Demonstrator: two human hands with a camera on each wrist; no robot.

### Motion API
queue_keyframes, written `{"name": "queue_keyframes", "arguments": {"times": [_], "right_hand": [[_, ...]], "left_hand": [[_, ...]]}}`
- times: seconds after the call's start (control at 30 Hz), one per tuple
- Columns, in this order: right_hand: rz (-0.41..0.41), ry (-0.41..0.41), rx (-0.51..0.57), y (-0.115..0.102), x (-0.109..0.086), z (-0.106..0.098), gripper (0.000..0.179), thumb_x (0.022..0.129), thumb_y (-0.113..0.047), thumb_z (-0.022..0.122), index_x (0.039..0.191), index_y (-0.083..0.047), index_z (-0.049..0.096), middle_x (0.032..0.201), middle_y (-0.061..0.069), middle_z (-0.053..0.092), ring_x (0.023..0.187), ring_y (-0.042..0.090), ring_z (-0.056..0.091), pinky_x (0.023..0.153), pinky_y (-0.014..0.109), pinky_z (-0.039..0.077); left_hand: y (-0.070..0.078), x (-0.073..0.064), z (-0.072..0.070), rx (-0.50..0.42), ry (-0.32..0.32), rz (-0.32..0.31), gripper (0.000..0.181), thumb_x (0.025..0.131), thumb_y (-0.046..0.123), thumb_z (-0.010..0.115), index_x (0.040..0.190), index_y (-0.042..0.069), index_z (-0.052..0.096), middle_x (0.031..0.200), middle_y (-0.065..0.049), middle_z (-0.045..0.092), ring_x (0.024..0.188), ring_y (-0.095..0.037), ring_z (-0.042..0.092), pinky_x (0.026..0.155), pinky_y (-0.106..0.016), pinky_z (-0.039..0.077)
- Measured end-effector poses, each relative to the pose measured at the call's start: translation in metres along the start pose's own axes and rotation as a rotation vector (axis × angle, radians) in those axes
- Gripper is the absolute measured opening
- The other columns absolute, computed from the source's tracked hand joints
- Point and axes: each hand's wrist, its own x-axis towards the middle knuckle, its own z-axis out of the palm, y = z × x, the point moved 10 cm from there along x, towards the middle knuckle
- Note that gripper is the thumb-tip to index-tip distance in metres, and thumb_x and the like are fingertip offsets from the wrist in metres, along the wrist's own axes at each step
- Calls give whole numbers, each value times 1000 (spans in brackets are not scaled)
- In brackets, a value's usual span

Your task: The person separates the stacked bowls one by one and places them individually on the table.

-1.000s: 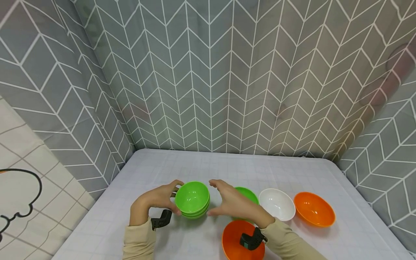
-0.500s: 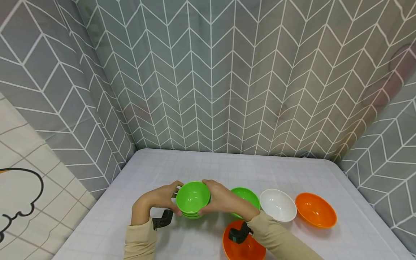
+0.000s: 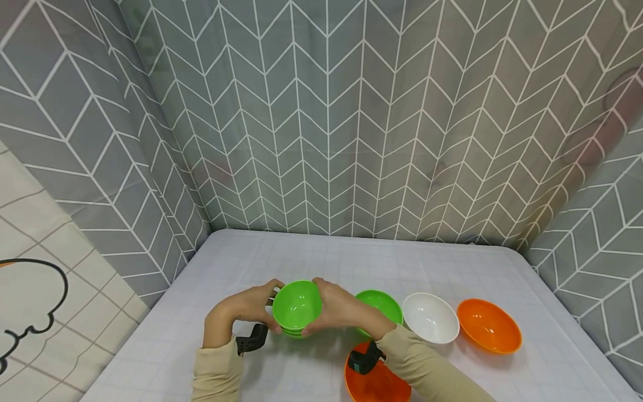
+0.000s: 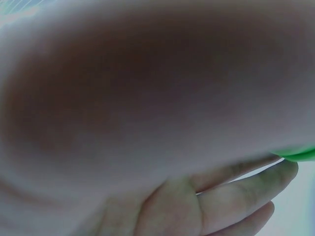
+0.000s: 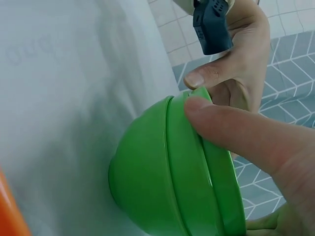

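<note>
A stack of green bowls (image 3: 297, 306), nested in one another, sits between both hands left of the table's middle. My left hand (image 3: 246, 306) grips the left side, thumb at the front and fingers behind. My right hand (image 3: 337, 308) holds the right side the same way. In the right wrist view the right thumb (image 5: 236, 130) lies across the upper rims, with the left thumb just opposite. The left wrist view is mostly blurred skin; fingertips (image 4: 283, 174) touch a green rim there. Whether the stack's base touches the table cannot be told.
Right of the hands stand another green bowl (image 3: 380, 306), a white bowl (image 3: 430, 318) and an orange bowl (image 3: 489, 326) in a row. A second orange bowl (image 3: 377, 382) lies partly under the right forearm. A patterned curtain (image 3: 326, 139) hangs behind the white-covered table (image 3: 241, 254).
My right hand has moved left onto the stack and taken hold of its right side. The left hand keeps its place on the stack. The other bowls stay where they were.
</note>
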Motion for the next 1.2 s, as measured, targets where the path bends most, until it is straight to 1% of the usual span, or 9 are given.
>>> {"name": "queue_keyframes", "arguments": {"times": [0.23,0.43,0.57,0.73,0.97,1.1,1.2], "right_hand": [[-9,36,55,-1,0,-2,93,55,-32,94,128,0,47,107,9,62,95,23,61,80,30,50],[-29,60,92,-3,-2,-8,91,55,-29,94,127,0,48,108,9,62,96,23,61,80,31,50],[-25,68,116,-4,-4,-11,92,55,-27,94,129,1,47,110,10,61,98,25,61,81,32,50],[-17,79,135,-4,-7,-15,93,55,-25,95,129,2,46,111,11,61,99,25,61,81,32,50],[3,114,131,-5,-14,-25,98,54,-27,95,132,2,44,112,10,61,98,24,60,81,33,51],[9,133,131,-8,-21,-34,101,54,-28,95,134,4,42,114,12,61,99,24,60,81,35,51],[16,146,145,-9,-26,-39,102,54,-27,95,135,5,42,115,11,61,100,23,60,81,36,51]], "left_hand": [[0,-1,0,0,-2,-3,83,65,8,88,131,-4,39,129,-20,54,121,-43,50,98,-54,41],[1,-1,1,-3,-7,-2,81,65,9,89,130,-4,41,128,-19,55,120,-42,51,98,-54,42],[-2,0,2,-4,-3,-12,81,65,9,89,129,-4,41,129,-18,55,120,-41,52,98,-53,42],[-5,2,2,-8,-2,-18,83,65,9,89,130,-5,40,129,-20,54,121,-42,51,98,-53,42],[-4,2,2,22,-6,-8,85,64,11,90,130,-6,39,127,-22,55,120,-41,52,97,-51,44],[-3,1,3,-10,-8,-11,84,65,8,89,130,-7,39,127,-24,54,120,-43,51,98,-53,42],[-2,1,3,-8,-8,-19,84,65,8,88,132,-6,39,129,-25,53,121,-44,51,98,-55,41]]}}
